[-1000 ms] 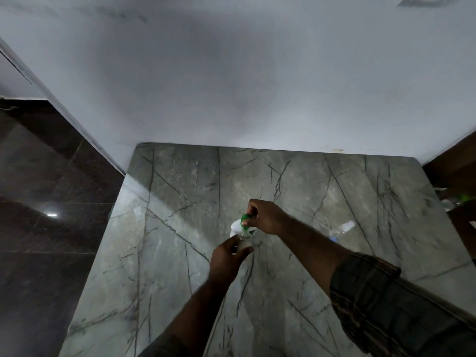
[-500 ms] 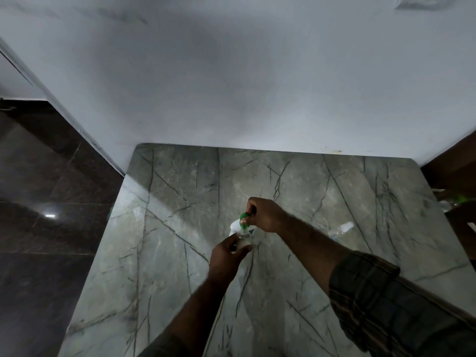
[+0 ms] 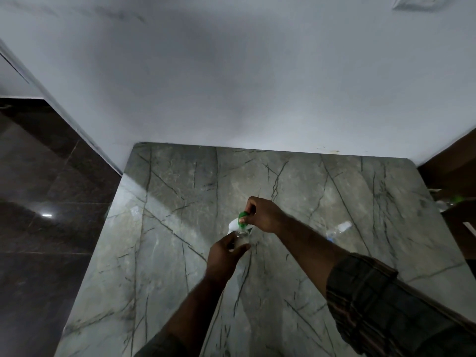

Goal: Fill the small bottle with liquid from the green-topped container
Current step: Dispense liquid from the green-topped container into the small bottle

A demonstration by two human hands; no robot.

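Over middle of marble tabletop [image 3: 180, 279], pour seems in progress, not finished. Left hand [image 3: 225, 255] wrapped round small bottle [image 3: 242, 238], keeping it upright; fill level too small to read, contact with stone unclear. Directly above, green-topped container [image 3: 234, 224] tipped spout-down onto bottle mouth. Right hand [image 3: 264, 215] clamped on container, fingers curled, wrist bent down. Left to do: top up, set both down. Far right, clear bottle [image 3: 337, 229] lies on side.

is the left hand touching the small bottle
Touching: the head view shows the left hand with fingers curled round the small bottle.
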